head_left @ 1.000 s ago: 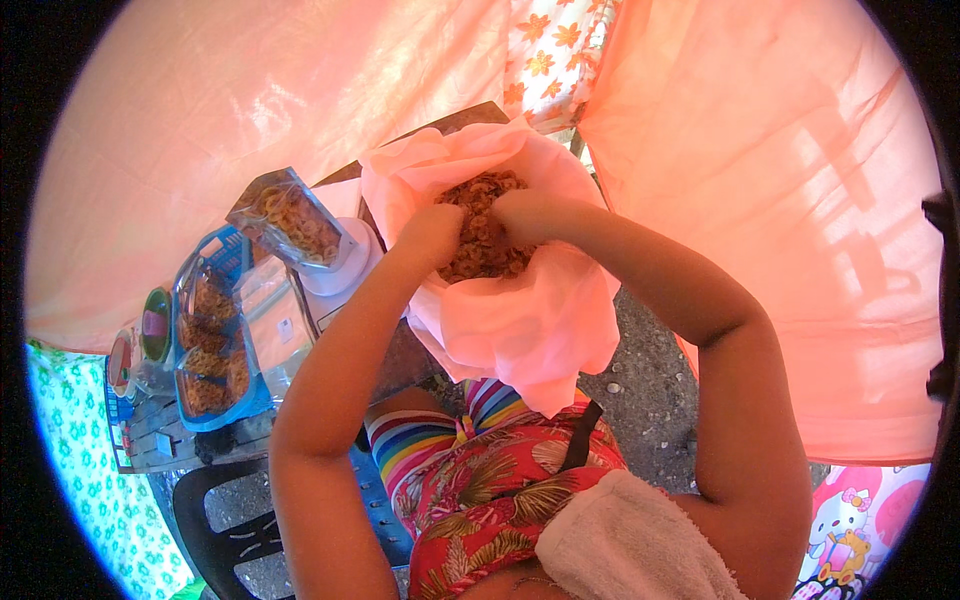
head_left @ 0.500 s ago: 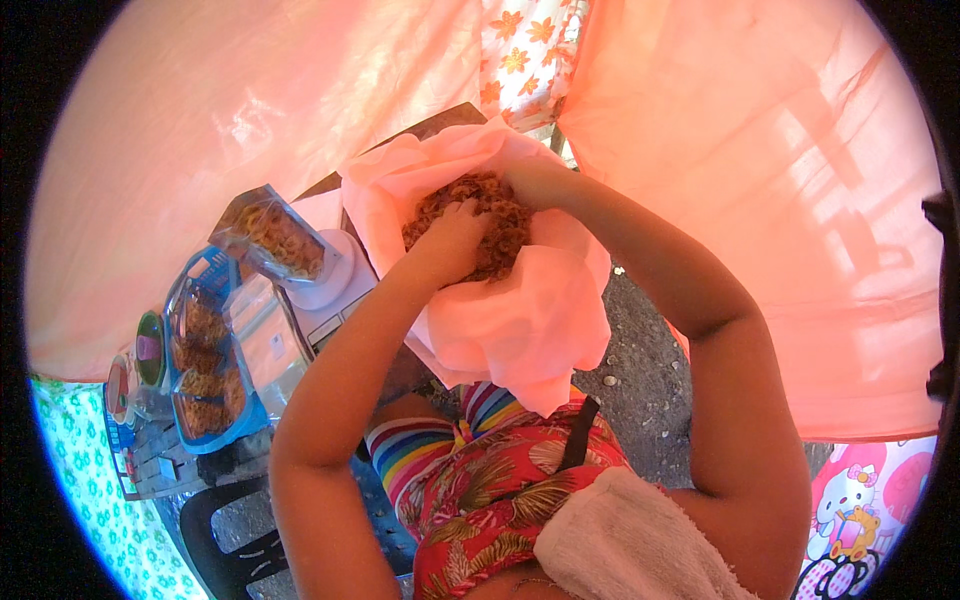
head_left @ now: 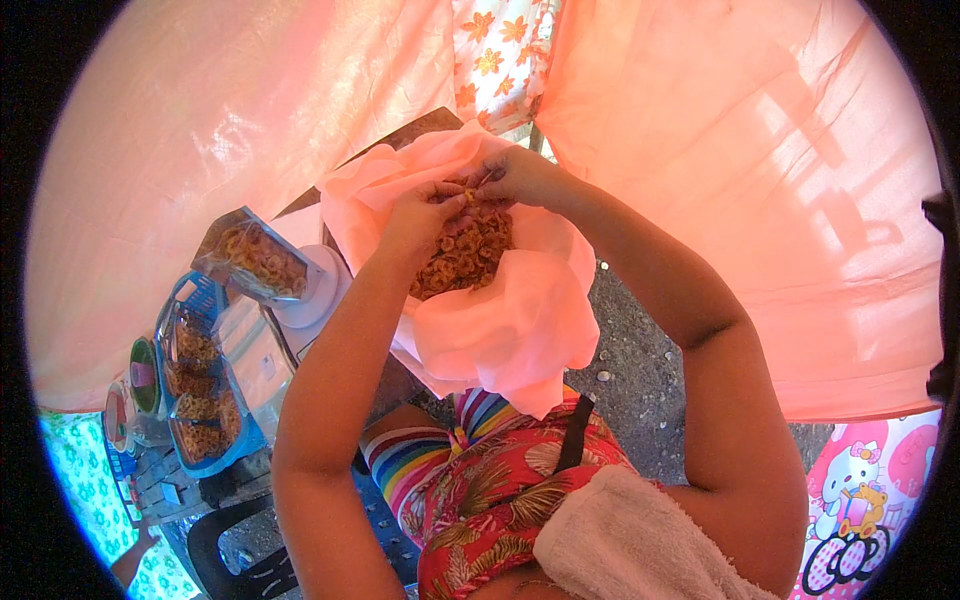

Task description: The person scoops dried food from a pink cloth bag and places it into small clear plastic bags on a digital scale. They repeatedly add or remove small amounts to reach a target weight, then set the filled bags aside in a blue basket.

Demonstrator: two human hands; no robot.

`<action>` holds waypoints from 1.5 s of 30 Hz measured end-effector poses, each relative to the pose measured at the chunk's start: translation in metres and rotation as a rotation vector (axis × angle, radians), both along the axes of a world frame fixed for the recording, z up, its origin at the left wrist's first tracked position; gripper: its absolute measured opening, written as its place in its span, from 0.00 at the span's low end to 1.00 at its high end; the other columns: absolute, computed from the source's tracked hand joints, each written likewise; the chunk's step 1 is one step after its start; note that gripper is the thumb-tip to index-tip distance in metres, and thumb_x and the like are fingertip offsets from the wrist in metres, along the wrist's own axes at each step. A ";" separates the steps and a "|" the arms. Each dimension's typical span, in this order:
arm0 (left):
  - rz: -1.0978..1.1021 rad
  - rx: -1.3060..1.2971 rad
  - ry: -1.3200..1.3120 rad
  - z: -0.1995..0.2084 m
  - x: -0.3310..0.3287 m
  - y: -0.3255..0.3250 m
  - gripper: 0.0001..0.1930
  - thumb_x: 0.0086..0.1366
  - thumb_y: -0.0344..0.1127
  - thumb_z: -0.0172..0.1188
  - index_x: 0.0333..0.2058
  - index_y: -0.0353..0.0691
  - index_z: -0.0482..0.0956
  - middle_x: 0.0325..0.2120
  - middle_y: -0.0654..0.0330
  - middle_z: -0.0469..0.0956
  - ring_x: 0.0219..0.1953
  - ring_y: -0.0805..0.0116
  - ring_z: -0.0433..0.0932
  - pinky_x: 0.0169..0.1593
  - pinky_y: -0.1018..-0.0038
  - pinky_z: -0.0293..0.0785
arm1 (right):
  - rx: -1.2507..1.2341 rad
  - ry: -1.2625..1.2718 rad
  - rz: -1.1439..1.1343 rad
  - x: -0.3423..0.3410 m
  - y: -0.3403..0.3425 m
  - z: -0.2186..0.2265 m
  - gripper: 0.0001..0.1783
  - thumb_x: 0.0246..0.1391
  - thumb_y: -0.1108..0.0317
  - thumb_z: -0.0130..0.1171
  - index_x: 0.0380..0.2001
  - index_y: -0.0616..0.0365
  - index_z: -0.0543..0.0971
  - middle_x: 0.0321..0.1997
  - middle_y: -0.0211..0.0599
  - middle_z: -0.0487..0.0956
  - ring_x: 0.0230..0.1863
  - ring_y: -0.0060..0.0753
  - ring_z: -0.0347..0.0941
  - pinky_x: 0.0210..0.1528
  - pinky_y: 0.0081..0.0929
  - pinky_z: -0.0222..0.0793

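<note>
Brown, curled fried snack pieces [head_left: 468,252] lie heaped in a container lined with pink cloth [head_left: 500,310]. Just above the heap's far side, my left hand [head_left: 425,212] and my right hand [head_left: 525,178] meet, fingers closed in a pinch. A small yellowish snack piece [head_left: 469,196] shows between the fingertips of both hands. To the left, a clear-fronted pouch [head_left: 262,258] with similar pieces inside rests on a round white scale [head_left: 322,290].
Left of the scale are flat clear plastic bags [head_left: 250,345] and a blue basket [head_left: 255,437] of filled packs. Farther left stands a green-rimmed tub [head_left: 145,375]. A dark chair [head_left: 225,535] is below them. Pink sheeting [head_left: 720,200] hangs around; part of a bare limb [head_left: 134,557] shows lower left.
Both hands have lifted from within the heap and come together around a small piece. The view has shifted slightly, and a bare limb has appeared at the lower left.
</note>
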State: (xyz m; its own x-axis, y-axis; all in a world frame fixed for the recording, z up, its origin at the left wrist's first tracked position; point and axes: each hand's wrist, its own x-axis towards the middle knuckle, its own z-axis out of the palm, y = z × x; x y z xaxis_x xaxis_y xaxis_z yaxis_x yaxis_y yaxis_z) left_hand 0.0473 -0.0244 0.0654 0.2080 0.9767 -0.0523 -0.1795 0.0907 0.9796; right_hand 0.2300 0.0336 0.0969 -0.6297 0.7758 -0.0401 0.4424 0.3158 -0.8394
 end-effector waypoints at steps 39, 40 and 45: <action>-0.120 0.248 1.137 -0.026 -0.066 0.028 0.29 0.47 0.20 0.54 0.52 0.41 0.71 0.44 0.53 0.76 0.49 0.61 0.72 0.54 0.72 0.67 | -0.019 -0.508 0.049 -0.023 -0.007 0.011 0.24 0.43 0.74 0.59 0.48 0.59 0.72 0.44 0.38 0.77 0.43 0.32 0.73 0.47 0.27 0.70; -0.088 0.219 1.046 -0.022 -0.068 0.028 0.29 0.46 0.19 0.54 0.52 0.41 0.72 0.43 0.53 0.76 0.48 0.61 0.72 0.54 0.73 0.67 | 0.020 -0.507 0.067 -0.019 -0.009 0.008 0.25 0.43 0.74 0.59 0.48 0.60 0.72 0.44 0.38 0.77 0.43 0.32 0.72 0.48 0.27 0.69; -0.031 0.310 1.036 -0.012 -0.070 0.019 0.07 0.51 0.24 0.52 0.29 0.34 0.77 0.27 0.50 0.78 0.30 0.59 0.76 0.35 0.67 0.73 | -0.023 -0.488 0.236 -0.031 -0.016 -0.020 0.23 0.45 0.70 0.62 0.47 0.60 0.73 0.40 0.39 0.77 0.37 0.34 0.76 0.37 0.25 0.74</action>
